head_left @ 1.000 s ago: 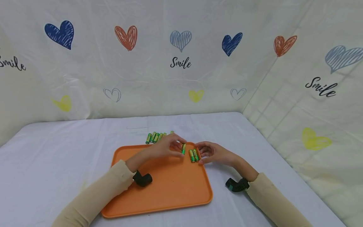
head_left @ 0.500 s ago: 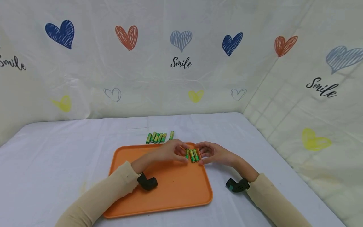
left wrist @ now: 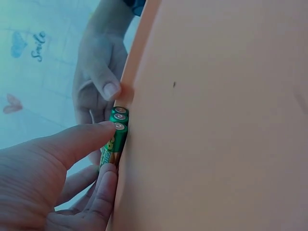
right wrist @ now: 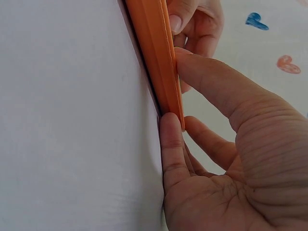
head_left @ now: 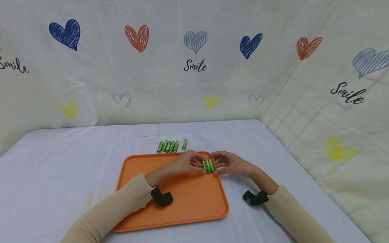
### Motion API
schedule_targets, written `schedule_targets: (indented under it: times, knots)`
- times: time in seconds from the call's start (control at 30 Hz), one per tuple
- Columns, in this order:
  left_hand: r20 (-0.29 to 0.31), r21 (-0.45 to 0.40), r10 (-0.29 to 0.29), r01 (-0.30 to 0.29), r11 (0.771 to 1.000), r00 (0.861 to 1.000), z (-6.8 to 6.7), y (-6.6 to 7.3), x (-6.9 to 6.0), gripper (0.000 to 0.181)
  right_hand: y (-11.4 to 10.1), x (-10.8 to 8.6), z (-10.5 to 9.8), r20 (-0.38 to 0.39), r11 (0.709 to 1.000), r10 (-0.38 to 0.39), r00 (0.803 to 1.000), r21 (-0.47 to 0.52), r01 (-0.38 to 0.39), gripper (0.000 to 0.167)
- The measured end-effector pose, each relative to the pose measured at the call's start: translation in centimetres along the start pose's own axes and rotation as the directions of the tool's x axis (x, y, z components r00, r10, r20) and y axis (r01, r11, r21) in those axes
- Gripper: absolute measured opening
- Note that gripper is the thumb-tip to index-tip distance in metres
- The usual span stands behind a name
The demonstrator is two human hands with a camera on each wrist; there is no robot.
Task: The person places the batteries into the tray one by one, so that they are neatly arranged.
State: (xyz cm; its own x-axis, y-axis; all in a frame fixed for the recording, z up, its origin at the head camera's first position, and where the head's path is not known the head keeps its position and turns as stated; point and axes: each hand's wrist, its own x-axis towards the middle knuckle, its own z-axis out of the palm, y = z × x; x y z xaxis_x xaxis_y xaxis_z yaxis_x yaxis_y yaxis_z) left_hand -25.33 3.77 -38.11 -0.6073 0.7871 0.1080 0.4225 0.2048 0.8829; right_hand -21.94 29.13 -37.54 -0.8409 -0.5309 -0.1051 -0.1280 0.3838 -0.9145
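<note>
Head view: the left hand [head_left: 186,163] pinches one green-and-yellow cylindrical battery [head_left: 204,165], leftmost of three side by side near the right rim of an orange rectangular tray [head_left: 194,202]. Left wrist view: its thumb touches the battery near one end. Right wrist view: the right hand [right wrist: 255,139] grips the tray's rim.

Black script "Smile" [head_left: 195,65] is printed thrice on the white heart-patterned backdrop [head_left: 152,74]: above the far-left corner of the white-draped table [head_left: 76,162], above its far edge's middle, and beyond its right edge. Lettering on the green cylindrical battery [left wrist: 120,138] cannot be read clearly.
</note>
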Motion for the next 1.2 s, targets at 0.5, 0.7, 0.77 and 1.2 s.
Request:
schedule_targets:
  times: [0.5,0.7,0.77,1.2]
  knots:
    - [0.024,-0.003,-0.042,0.042,0.999,0.999,-0.1,0.0,0.2,0.049,-0.2,-0.1,0.0,-0.002,1.000,-0.009,1.000,-0.001,0.009,0.066]
    - [0.021,0.004,-0.053,0.053,0.999,0.998,-0.3,-0.1,0.0,0.050,-0.2,-0.1,0.0,0.007,1.000,0.001,1.000,0.011,-0.001,0.067]
    - [0.015,0.009,-0.062,0.062,0.998,0.998,-0.3,-0.1,-0.2,0.050,-0.3,-0.1,0.0,0.006,1.000,0.006,1.000,0.008,-0.006,0.067]
    - [0.018,0.027,-0.068,0.067,0.997,0.998,-1.4,0.2,-1.3,0.043,-0.3,-0.1,0.0,-0.008,1.000,0.014,1.000,-0.006,-0.014,0.068]
